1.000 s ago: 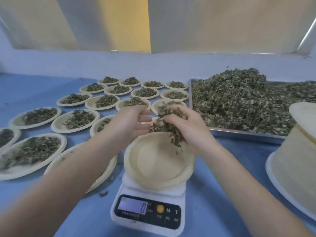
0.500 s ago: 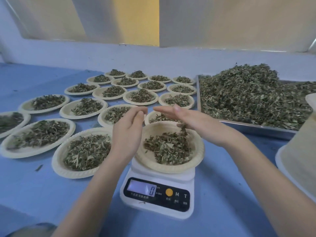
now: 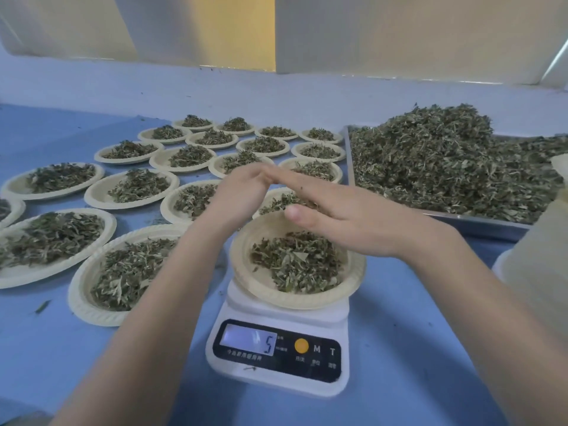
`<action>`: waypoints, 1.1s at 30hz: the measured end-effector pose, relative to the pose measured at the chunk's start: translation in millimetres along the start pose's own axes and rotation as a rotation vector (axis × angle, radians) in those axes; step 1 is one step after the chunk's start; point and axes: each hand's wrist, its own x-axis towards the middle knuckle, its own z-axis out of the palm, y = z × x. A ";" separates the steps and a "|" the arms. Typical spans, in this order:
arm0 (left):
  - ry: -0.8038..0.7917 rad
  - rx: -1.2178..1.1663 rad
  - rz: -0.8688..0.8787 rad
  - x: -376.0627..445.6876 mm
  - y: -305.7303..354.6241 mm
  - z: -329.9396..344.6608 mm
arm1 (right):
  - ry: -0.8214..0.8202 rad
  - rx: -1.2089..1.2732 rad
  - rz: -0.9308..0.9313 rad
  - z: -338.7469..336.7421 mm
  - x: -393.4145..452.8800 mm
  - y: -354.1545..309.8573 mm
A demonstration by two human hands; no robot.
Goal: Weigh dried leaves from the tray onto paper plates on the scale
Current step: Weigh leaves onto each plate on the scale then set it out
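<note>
A white digital scale (image 3: pixel 278 348) stands on the blue table, its display reading 5. On it sits a paper plate (image 3: pixel 246 272) holding a small heap of dried leaves (image 3: pixel 296 261). My left hand (image 3: pixel 238 198) and my right hand (image 3: pixel 335 210) hover just above the plate's far side, fingers straight, fingertips meeting, holding nothing. A metal tray (image 3: pixel 479 221) heaped with dried leaves (image 3: pixel 445 158) lies at the right.
Several filled paper plates (image 3: pixel 132 187) cover the table to the left and behind the scale; the nearest one (image 3: pixel 83 290) lies beside my left forearm. A stack of blank paper plates (image 3: pixel 541 259) stands at the right edge. A pale wall runs behind.
One second ago both hands held a clump of leaves over the bare plate. The leaves now lie in the plate, and my hands are open with fingertips together. The display went from 0 to 5.
</note>
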 end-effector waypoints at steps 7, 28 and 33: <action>0.012 -0.065 0.013 9.1 -20.7 8.2 | 0.007 -0.139 -0.005 -1.1 8.7 -7.5; 0.069 -0.239 -0.068 9.9 -32.5 6.3 | -0.062 -0.310 0.880 -9.6 60.7 217.6; 0.091 -0.225 -0.067 6.0 -35.3 7.7 | 0.194 -0.294 0.865 -19.1 74.9 223.5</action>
